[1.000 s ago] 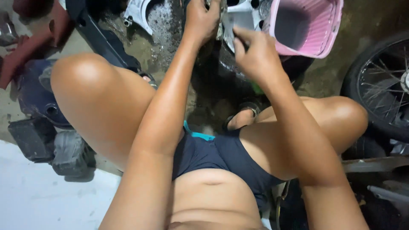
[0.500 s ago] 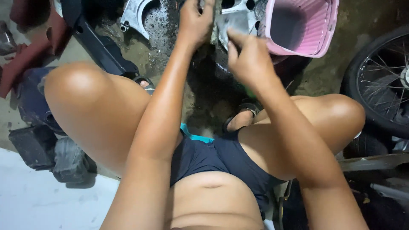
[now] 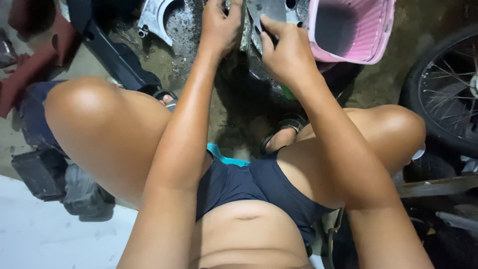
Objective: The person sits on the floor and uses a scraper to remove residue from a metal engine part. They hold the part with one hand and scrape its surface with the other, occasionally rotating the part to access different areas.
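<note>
Both hands (image 3: 221, 25) (image 3: 286, 50) have edged up the metal casing (image 3: 276, 10).

Both hands (image 3: 249, 37) gripping grey metal casing (image 3: 271, 10), beside pink basket (image 3: 356, 30).

Soft, even light from above puts a sheen on both knees (image 3: 94, 107). The ground (image 3: 239, 114) below the hands lies dark, and edges look slightly stretched.
</note>
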